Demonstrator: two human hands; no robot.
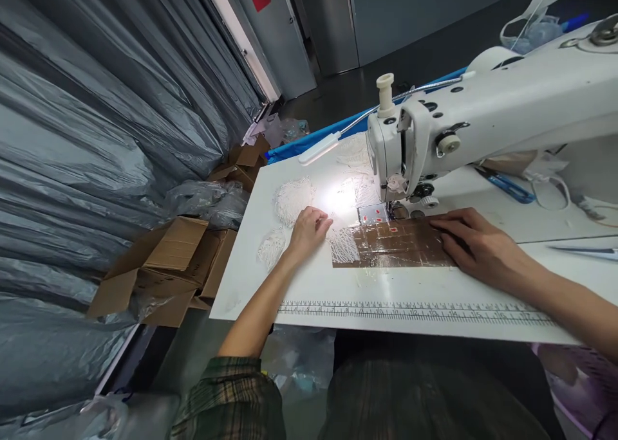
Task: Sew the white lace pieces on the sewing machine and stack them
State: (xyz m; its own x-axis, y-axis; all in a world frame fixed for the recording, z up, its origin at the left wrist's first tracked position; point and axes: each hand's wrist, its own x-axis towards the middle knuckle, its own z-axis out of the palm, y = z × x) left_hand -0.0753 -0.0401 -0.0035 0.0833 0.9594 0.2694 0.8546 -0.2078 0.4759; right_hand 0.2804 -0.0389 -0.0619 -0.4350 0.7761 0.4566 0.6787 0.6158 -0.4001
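left hand (309, 229): i see it resting on the white table, fingers curled down and pinching the edge of a piece of white lace (344, 246) that lies just at its 3 o'clock. it is closed lightly on that lace, not a full fist.
right hand (476, 244): i see it lying flat and relaxed, fingers stretched toward 9 o'clock, pressing on the right end of the brown taped patch (396, 244). it grips nothing, it only bears down.
lace under the hand: the white lace runs from my left fingertips toward 3 o'clock and overlaps the left edge of the brown patch; it is touching both the hand and the patch.
other lace: a larger lace piece (292, 199) lies just at 11 o'clock of the left hand, a smaller one (271, 247) at its 8 o'clock, and more lace (355, 150) sits farther off at 1 o'clock, near the machine head.
sewing machine (483, 118): its white head stands at 12 o'clock of the brown patch, needle area (393, 202) just above the patch's upper edge, between my two hands.
lamp (318, 149): a small bright strip on a bendy neck, at 12 o'clock of the left hand, glare falling on the table beside it.
table (386, 285): white, with a printed ruler (415, 310) along the near edge at 6 o'clock of both hands.
floor side: cardboard boxes (168, 260) at 9 o'clock of the table.
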